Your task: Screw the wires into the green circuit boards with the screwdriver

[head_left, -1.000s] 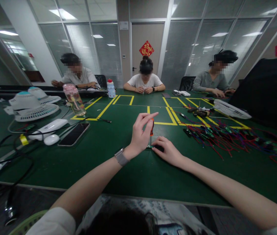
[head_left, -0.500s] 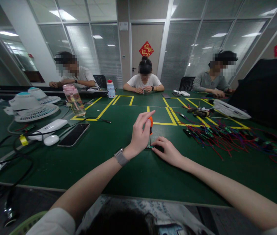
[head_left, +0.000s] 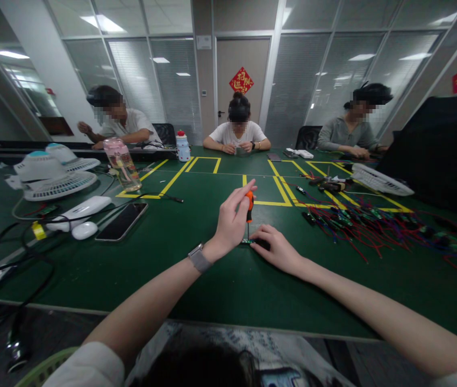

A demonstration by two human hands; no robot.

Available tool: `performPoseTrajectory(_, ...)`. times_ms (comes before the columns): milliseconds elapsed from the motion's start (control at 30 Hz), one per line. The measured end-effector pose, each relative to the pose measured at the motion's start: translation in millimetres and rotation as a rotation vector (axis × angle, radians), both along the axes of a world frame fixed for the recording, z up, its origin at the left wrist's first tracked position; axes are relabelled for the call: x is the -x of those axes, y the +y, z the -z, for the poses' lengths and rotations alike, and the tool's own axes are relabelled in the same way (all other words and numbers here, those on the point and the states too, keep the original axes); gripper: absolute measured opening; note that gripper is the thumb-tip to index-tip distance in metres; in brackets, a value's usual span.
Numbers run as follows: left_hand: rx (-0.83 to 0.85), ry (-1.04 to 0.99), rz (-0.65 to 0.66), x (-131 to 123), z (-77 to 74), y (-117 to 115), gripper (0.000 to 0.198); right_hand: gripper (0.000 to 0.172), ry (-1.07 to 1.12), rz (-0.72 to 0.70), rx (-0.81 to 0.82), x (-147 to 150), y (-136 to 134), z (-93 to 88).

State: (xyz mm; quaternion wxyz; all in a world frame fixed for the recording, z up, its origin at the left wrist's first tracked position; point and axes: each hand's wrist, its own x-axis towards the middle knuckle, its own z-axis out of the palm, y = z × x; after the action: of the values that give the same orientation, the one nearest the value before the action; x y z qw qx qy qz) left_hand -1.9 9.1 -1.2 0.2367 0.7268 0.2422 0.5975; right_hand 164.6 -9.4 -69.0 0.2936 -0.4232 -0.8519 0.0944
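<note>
In the head view my left hand (head_left: 232, 217) is closed around the orange and black handle of a screwdriver (head_left: 249, 206). The screwdriver stands upright, its thin shaft reaching down to a small green circuit board (head_left: 247, 242) on the table. My right hand (head_left: 279, 250) rests on the tabletop, thumb and fingertips gripping the board's right end. Part of the board is hidden by my left hand, and its fine details are too small to make out.
Several wired circuit boards (head_left: 357, 217) lie in a tangle to the right on the green table (head_left: 212, 290). At left are a phone (head_left: 122, 222), a white mouse (head_left: 85, 230), white fans (head_left: 55, 174) and a bottle (head_left: 122, 166). Co-workers sit across the table.
The fingers of my left hand have shifted slightly around the screwdriver handle. My right hand and the board stay put. At far left, a co-worker's hand has risen.
</note>
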Motion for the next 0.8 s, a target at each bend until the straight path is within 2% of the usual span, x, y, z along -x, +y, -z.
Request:
performPoseTrajectory(67,0.018,0.003,-0.01,-0.9,0.1,0.4,0.035,0.01,0.001,0.001,-0.001,-0.2,0.4,0.4)
performPoseTrajectory(200,-0.068,0.049,-0.188,-0.9,-3.8,-3.3,0.021,0.01,0.005,-0.001,-0.012,0.3,-0.1,-0.5)
performPoseTrajectory(267,-0.078,0.065,-0.231,-0.3,-5.2,-5.1,0.018,0.01,0.005,-0.002,-0.014,0.9,-0.6,-1.4)
performPoseTrajectory(467,-0.019,0.025,-0.082,-0.2,-2.1,-3.0,0.033,0.01,0.014,0.002,-0.004,1.2,-1.1,-2.4)
performPoseTrajectory(667,-0.084,0.047,-0.192,-0.5,-2.9,-3.0,0.023,0.009,0.0,-0.002,-0.003,1.0,-1.2,-2.8)
performPoseTrajectory(800,-0.075,0.051,-0.134,-0.3,-2.9,-3.0,0.029,0.009,-0.001,-0.002,-0.007,0.9,-0.6,-1.6)
